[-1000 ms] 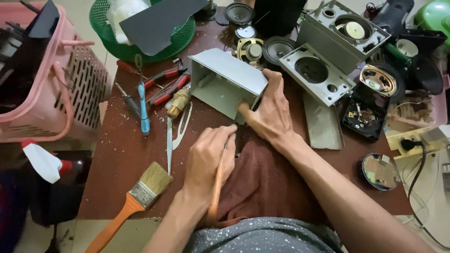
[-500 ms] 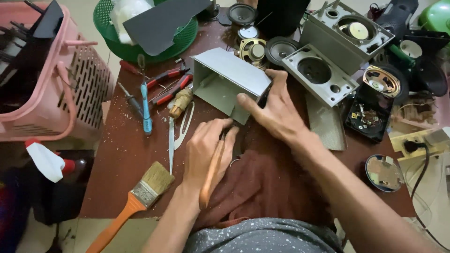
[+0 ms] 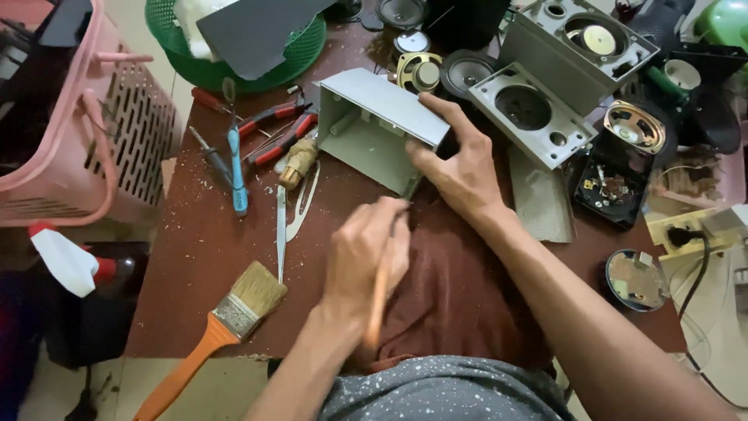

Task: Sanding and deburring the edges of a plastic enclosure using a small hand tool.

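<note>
At the far left a pink basket (image 3: 93,148) stands beside the desk (image 3: 210,257), with a white spray bottle (image 3: 66,261) below it. On the desk, an orange-handled brush (image 3: 222,327) lies slantwise, bristles up and to the right. Above it a blue screwdriver (image 3: 236,164), red pliers (image 3: 276,132) and a thin blade (image 3: 281,230) are laid out, all well apart from the hands.

The left hand (image 3: 365,261) is seen near the middle, curled around a slim wooden stick (image 3: 379,300); the stick's long axis runs nearly up and down the view, its upper end aimed at the case and its lower end toward the body. The fingers are pressed together around it, in a pen-like hold. A brown cloth (image 3: 460,304) lies beneath both hands.

The grey case (image 3: 374,129), an open plastic shell, lies just above and slightly right of the left hand, its long axis slanting from upper left to lower right and its open side facing the person. It is steadied by the right hand (image 3: 460,168), whose fingers are spread over its right end, thumb on the lower edge. The right hand is touching the case; the left is near but apart from it.

Further right, a grey speaker front (image 3: 534,117), loose speaker cones (image 3: 639,125) and a circuit board (image 3: 612,187) are scattered.
</note>
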